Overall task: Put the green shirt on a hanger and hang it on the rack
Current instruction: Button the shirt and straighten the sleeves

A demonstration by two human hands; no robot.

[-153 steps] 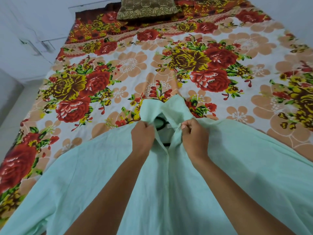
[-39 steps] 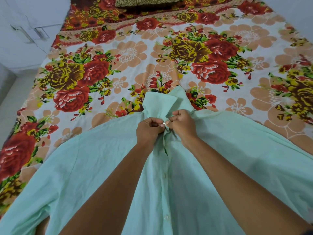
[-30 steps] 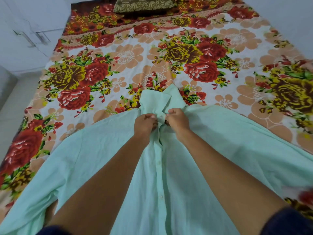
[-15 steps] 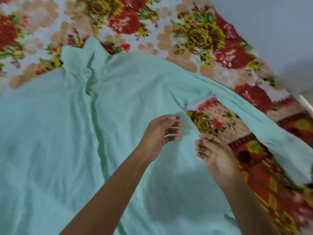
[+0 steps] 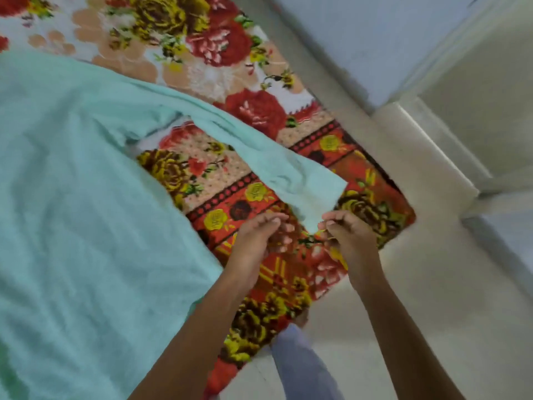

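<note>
The pale green shirt [image 5: 86, 197] lies spread over the bed, filling the left half of the view. Its right sleeve [image 5: 277, 163] runs out toward the bed's corner and ends in a cuff [image 5: 311, 194]. My right hand [image 5: 349, 238] is at the cuff's lowest corner, with fingertips and thumb pinching the cloth there. My left hand [image 5: 259, 238] hovers just left of the cuff, fingers loosely curled and holding nothing. The collar is out of frame. No hanger or rack shows in this view.
A red, yellow and peach floral bedsheet [image 5: 288, 272] covers the bed, whose corner [image 5: 403, 220] is just right of my hands. Beyond it are pale floor tiles [image 5: 432, 298], a wall [image 5: 375, 39] and a raised step [image 5: 438, 145]. My grey-blue trouser leg [image 5: 300, 368] stands by the bed.
My hands left the collar buttons and moved right to the sleeve's end. The view swung right and down to the bed's corner and floor. My right hand now pinches the cuff.
</note>
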